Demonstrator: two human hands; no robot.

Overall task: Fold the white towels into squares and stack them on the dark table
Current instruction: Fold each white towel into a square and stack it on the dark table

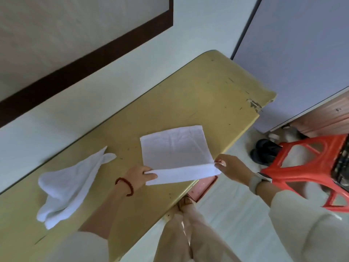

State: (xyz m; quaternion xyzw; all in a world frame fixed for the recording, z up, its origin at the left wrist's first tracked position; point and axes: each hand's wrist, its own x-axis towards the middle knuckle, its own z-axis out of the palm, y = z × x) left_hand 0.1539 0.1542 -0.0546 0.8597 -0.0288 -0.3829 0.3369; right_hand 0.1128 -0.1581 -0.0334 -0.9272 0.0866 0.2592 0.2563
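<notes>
Two bare hands pinch the near edge of one flat white cotton towel (174, 148), one at each corner. Fingertips and thumb of the left hand (140, 175) clamp the corner at about seven o'clock of the cloth, where a strip of the fabric is lifted and turned over; a red beaded bracelet (125, 186) circles that wrist. Thumb and forefinger of the right hand (233, 167) nip the opposite corner at roughly four o'clock, knuckles raised, with a pale grey wristwatch (259, 179) strapped just behind and a loose cream sleeve (306, 220) further up the arm.

Between the two hands the raised strip hangs off the near edge of the long yellowish-olive tabletop (188, 95), while the rest of the towel lies smooth on the surface, its far edge toward twelve o'clock. At nine o'clock from this cloth, well apart from it, a second white towel (69, 184) lies crumpled and loosely bunched on the same top.

Beyond the table at four o'clock stands a red plastic stool (304, 167), with a dark shoe (264, 150) on the pale floor just beside it. A grey-blue cabinet panel (302, 53) rises at two o'clock, and a dark-framed board (75, 44) hangs on the white wall at eleven o'clock.
</notes>
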